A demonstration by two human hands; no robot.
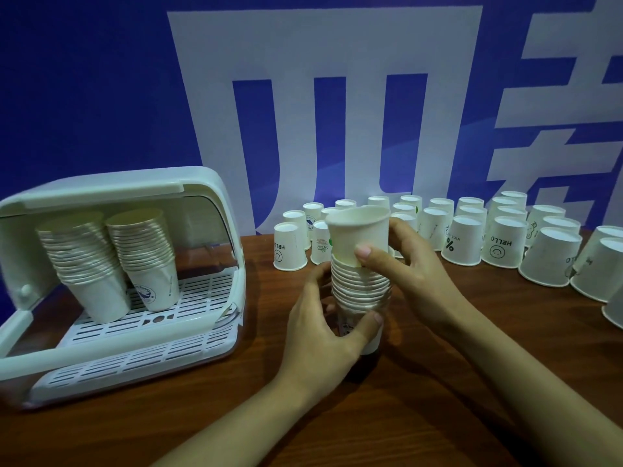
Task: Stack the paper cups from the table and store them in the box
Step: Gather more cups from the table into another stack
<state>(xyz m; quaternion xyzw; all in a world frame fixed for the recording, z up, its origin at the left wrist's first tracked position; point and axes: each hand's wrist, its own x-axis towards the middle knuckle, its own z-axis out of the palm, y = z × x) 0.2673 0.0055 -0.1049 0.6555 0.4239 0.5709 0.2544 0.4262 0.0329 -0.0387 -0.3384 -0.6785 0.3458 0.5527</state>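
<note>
A stack of white paper cups (360, 288) stands upright on the brown table (202, 416) in the middle of the view. My left hand (323, 328) grips the bottom of the stack. My right hand (404, 264) holds the top cup (359, 234), which sits tilted and only partly pushed into the stack. At the left is the white box (215, 203) with its lid raised; two leaning cup stacks (84, 261) (148, 254) stand inside on its slotted tray.
Several loose paper cups (499, 244) stand upside down in rows along the back and right of the table, some printed "HELLO". A blue and white wall banner (101, 96) rises right behind them. Bare tabletop lies in front of the box.
</note>
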